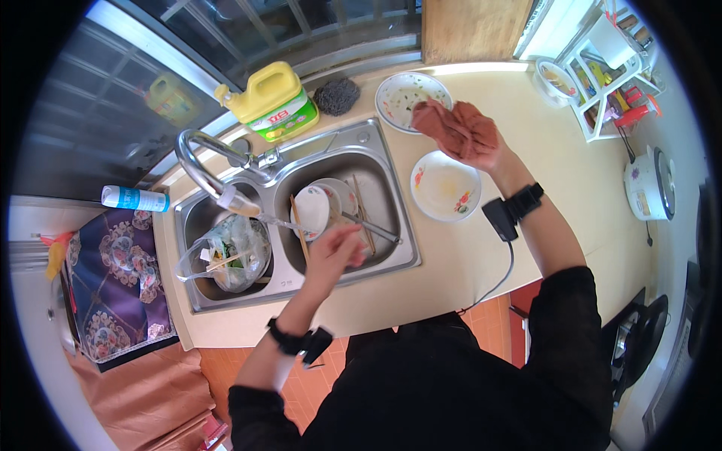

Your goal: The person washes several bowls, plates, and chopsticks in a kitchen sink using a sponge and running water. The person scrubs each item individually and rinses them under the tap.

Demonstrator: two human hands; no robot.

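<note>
My right hand (492, 157) holds a crumpled reddish-brown cloth (459, 128), which covers most of its fingers. The cloth overlaps the near right rim of a white plate (403, 98) with green scraps in it. Just below lies a floral white dish (445, 189) with a little yellowish residue. Blurred by motion, my left hand (337, 252) is over the front of the right sink basin (369, 169), with nothing visible in it. In that basin are stacked white bowls (311, 209), wooden chopsticks (361, 197) and a metal-handled utensil (375, 228). Water runs from the chrome faucet (200, 163).
A plastic bag of food scraps (237, 253) sits in the left basin. Behind the sink stand a yellow detergent jug (276, 104) and a dark scouring pad (337, 96). A white rack (606, 73) and a rice cooker (648, 183) are at the right.
</note>
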